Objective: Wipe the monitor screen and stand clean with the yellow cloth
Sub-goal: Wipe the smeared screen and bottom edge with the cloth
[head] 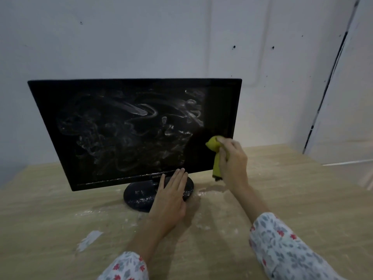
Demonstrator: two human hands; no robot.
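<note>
While right hand [232,160] grips yellow cloth [216,156], bunched | cloth against monitor [125,126] lower-right | left hand [171,197] flat on stand [139,197]

A black monitor [133,130] stands upright at mid-frame, its dark screen smeared with white swirls except a clean strip at the right. Its round stand [141,196] is speckled white. The bunched yellow cloth [214,147] touches the screen's lower right.

The left hand [171,196] covers the right half of the stand [139,196] and part of the brand lettering on the monitor [129,128] bezel. The right hand [232,160] hides much of the yellow cloth [215,152]. Both sleeves [290,251] and the counter [50,209] are cut off at the lower edge.
</note>
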